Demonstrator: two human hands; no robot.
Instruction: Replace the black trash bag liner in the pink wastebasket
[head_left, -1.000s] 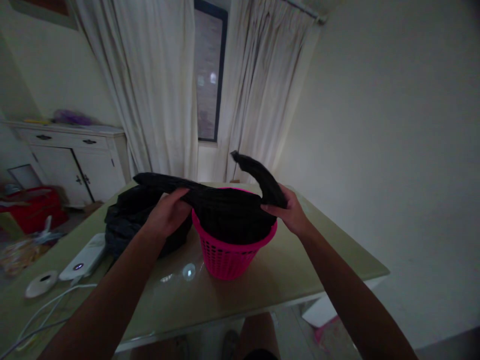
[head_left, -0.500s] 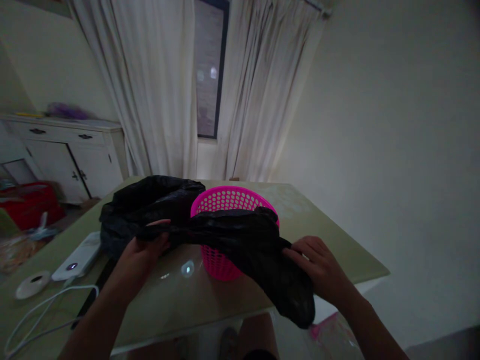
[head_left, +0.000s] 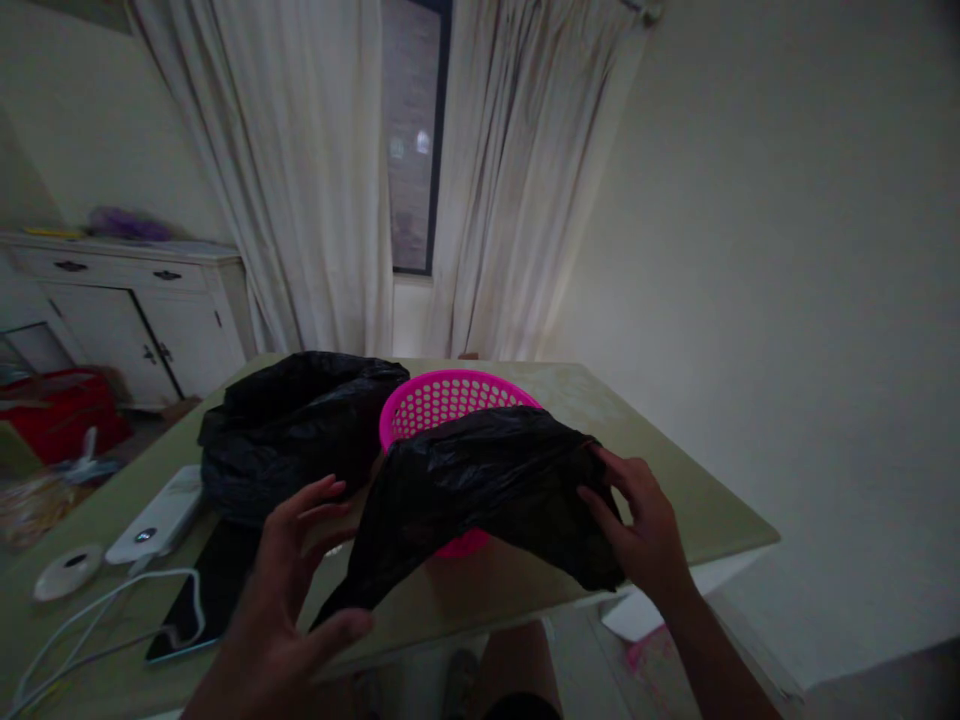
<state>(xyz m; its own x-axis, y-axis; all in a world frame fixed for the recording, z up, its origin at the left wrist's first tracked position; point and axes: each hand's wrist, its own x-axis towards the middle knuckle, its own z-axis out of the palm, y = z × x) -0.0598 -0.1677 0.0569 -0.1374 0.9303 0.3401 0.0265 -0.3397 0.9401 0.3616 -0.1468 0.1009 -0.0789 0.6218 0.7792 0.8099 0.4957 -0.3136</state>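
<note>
A black plastic bag (head_left: 487, 470) is stretched sideways across the front of a pink perforated basket (head_left: 459, 385), hiding much of it. My right hand (head_left: 637, 515) pinches the bag's right end between thumb and fingers. On the other side, my left hand (head_left: 296, 590) is open, thumb and fingers spread wide. The bag's left end droops down beside its thumb; whether they touch I cannot tell. Behind my left hand, a second black plastic bag (head_left: 300, 430) sits puffed up on the table, left of the basket.
On the table's (head_left: 637, 430) left side lie a white power bank (head_left: 154, 515) with a cable (head_left: 112, 580), a round white object (head_left: 67, 572) and a dark phone or tablet (head_left: 206, 590). A white cabinet (head_left: 135, 320) stands back left, and a wall (head_left: 750, 300) rises at the right.
My left hand has let go of its grip, moved down toward me and spread its fingers. The bag has gone from a narrow twist to a wider sheet, its left end hanging lower.
</note>
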